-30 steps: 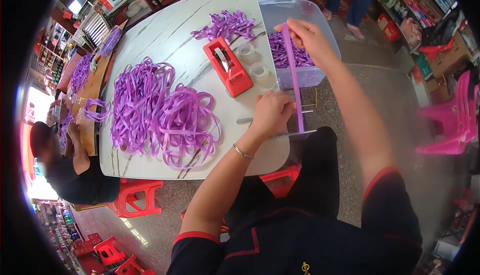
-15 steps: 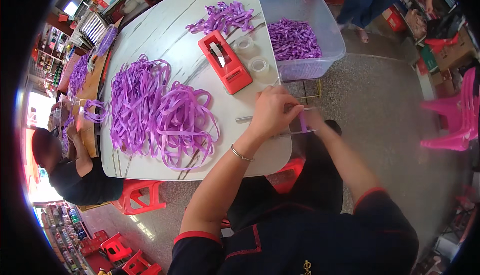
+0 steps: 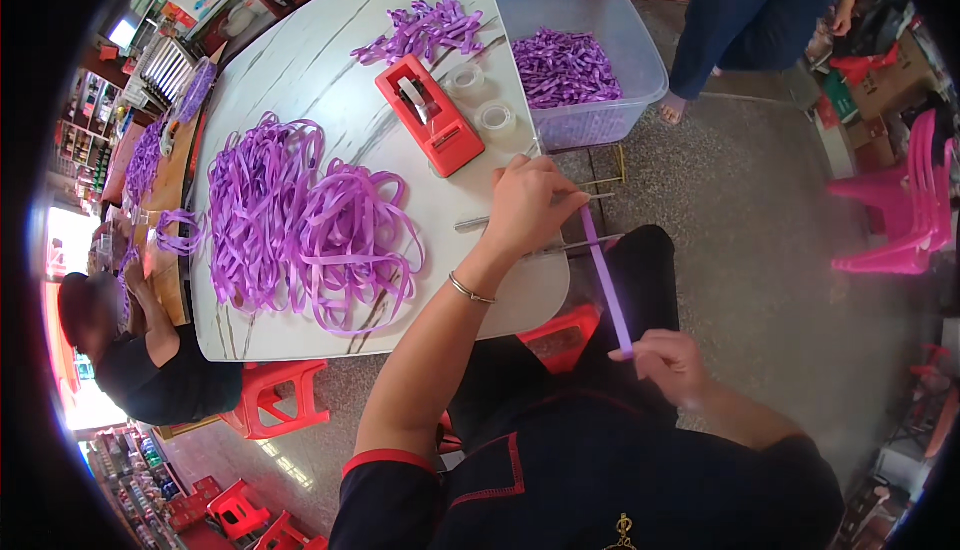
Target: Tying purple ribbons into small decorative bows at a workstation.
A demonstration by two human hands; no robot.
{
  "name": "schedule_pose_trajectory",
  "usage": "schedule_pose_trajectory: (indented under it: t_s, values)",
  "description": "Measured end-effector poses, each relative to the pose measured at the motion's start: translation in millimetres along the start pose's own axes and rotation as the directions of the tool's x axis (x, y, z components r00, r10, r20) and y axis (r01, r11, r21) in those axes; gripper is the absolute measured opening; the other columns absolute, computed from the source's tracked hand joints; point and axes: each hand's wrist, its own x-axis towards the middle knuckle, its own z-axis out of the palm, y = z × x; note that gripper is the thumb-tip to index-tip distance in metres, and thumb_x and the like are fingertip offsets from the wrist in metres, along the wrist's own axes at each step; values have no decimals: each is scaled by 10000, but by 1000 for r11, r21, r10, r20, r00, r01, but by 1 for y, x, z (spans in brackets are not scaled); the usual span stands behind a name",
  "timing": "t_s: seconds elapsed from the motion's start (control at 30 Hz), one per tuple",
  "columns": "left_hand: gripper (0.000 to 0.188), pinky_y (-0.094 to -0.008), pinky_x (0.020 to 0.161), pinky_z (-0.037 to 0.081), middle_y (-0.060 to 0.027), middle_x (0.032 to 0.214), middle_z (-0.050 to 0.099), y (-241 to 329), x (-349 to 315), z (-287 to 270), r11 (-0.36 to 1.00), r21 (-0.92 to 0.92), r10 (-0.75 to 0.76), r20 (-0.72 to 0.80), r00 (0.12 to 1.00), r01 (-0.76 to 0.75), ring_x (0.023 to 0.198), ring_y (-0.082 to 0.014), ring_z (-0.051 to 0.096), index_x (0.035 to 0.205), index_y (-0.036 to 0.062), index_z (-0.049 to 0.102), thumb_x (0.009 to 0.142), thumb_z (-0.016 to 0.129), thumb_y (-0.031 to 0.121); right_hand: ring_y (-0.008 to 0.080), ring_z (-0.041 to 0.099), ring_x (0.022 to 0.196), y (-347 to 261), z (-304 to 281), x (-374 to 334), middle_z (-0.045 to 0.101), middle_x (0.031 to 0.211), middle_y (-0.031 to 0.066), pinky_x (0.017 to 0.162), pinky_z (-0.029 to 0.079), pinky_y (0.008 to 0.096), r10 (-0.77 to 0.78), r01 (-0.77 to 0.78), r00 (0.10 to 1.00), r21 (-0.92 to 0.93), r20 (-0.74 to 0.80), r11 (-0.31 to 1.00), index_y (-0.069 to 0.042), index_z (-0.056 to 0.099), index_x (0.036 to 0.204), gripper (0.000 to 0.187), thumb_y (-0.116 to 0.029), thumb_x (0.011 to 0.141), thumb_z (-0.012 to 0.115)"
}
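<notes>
A purple ribbon (image 3: pixel 607 288) runs taut between my two hands, past the table's right edge. My left hand (image 3: pixel 530 205) pinches its upper end beside two thin metal rods (image 3: pixel 580 244) that jut out over the edge. Lower down, above my lap, my right hand (image 3: pixel 672 362) grips the other end between thumb and fingers. Two large heaps of loose purple ribbon, a left one (image 3: pixel 262 215) and a right one (image 3: pixel 362 245), lie on the marbled white table (image 3: pixel 300 60). A red tape dispenser (image 3: pixel 432 118) stands beyond my left hand.
Two clear tape rolls sit beside the dispenser, one (image 3: pixel 495 117) nearer me. Short purple ribbon pieces (image 3: pixel 425 30) lie at the far side. A clear plastic bin (image 3: pixel 640 85) holds many more. Another person (image 3: pixel 150 350) works at the left; someone (image 3: pixel 740 20) stands beyond the bin. Pink stools (image 3: pixel 900 200) are at right.
My right hand has pulled back toward my body and down from the rods, drawing the ribbon out straight. My left hand stays by the rods. The standing person has stepped nearer the bin.
</notes>
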Motion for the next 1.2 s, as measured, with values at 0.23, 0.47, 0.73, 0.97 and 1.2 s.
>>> schedule_pose_trajectory:
  t_s: [0.23, 0.47, 0.73, 0.97, 1.2]
  values:
    - [138, -382, 724, 363, -44, 736, 565, -4, -3, -1, 1000, 1, 19, -43, 999, -19, 787, -243, 502, 765, 79, 668, 757, 643, 214, 52, 464, 567, -45, -32, 102, 470, 605, -18, 500, 362, 218, -241, 237, 967, -56, -81, 970, -52, 664, 961, 174, -83, 859, 525]
    - [168, -369, 659, 402, -113, 706, 547, -15, 2, 8, 978, -208, -60, -167, 984, 24, 713, -280, 517, 767, 7, 575, 811, 545, 166, 30, 363, 536, 21, -46, 210, 432, 612, -74, 485, 278, 193, 77, -54, 993, 238, -88, 970, -37, 670, 908, 300, -281, 907, 495]
    - [160, -394, 764, 375, -48, 808, 588, -5, 0, 0, 994, -103, -27, -4, 1000, 27, 823, -252, 530, 805, 127, 693, 746, 642, 267, 34, 411, 545, 116, -21, 175, 525, 679, -60, 478, 307, 186, 356, -311, 933, 381, -50, 871, -84, 633, 869, 276, -321, 906, 498]
    - [166, -373, 711, 377, -31, 737, 576, 0, 4, -2, 999, 38, -31, 59, 998, 28, 776, -226, 524, 772, 130, 710, 715, 695, 286, 59, 560, 713, 97, 23, 103, 601, 805, -1, 600, 417, 172, 328, -150, 922, 594, -204, 791, -58, 603, 923, 135, -178, 861, 593]
    - [150, -380, 697, 386, -42, 742, 582, -2, 0, 1, 998, 59, 2, 18, 1000, -3, 776, -238, 527, 777, 125, 710, 723, 689, 263, 67, 565, 718, 77, 25, 98, 609, 799, 10, 605, 426, 171, 354, -130, 914, 684, -198, 718, -72, 571, 884, 80, -119, 841, 619]
